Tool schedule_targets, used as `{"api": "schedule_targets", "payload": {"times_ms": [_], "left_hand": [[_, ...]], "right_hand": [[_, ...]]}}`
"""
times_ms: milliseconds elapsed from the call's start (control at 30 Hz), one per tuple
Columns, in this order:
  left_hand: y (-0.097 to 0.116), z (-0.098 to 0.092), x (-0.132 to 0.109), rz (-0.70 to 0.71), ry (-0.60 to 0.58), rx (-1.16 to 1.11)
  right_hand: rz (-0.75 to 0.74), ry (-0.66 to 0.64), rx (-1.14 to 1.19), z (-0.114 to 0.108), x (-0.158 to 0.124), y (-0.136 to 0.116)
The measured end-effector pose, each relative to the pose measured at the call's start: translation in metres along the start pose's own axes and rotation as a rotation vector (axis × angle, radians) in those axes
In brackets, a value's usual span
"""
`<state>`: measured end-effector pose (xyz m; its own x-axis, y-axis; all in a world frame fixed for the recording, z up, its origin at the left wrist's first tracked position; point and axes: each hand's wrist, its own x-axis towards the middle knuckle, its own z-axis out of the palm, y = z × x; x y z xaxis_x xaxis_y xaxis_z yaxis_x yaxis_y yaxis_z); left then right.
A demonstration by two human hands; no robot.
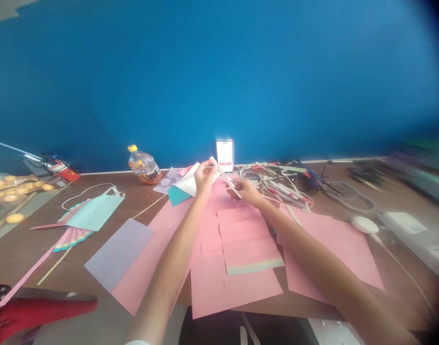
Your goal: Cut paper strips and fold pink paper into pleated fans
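Noted: pale strip (223,174) in my fingers (204,168), pink sheet (248,235) with yellow and blue-green edge stripes, brown surface (133,197).

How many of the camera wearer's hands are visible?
2: the left hand at the upper end of a narrow pale strip, the right hand toward its lower end.

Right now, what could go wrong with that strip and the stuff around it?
- Strip is narrow and pinched by both the left hand and right hand; uneven pull might crease or tear it.
- Front pink sheet pokes past the table edge; a brush could slide it off.
- Phone stands upright just beyond the hands; a knock might tip it.
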<state>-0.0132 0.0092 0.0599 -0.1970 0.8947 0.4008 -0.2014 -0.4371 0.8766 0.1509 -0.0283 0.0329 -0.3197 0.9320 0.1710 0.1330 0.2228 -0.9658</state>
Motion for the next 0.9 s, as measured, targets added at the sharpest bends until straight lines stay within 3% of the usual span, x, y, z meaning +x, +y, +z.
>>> {"api": "schedule_targets", "payload": {"times_ms": [167,900], "left_hand": [[-0.0007,0.0008,-0.0008,-0.027,0.022,0.022],[-0.0028,-0.0001,-0.0051,-0.067,-0.118,0.035]], "right_hand": [[-0.010,0.005,0.011,0.0005,-0.0006,-0.0013],[0.000,0.041,0.003,-0.0002,-0.0013,-0.0070]]}}
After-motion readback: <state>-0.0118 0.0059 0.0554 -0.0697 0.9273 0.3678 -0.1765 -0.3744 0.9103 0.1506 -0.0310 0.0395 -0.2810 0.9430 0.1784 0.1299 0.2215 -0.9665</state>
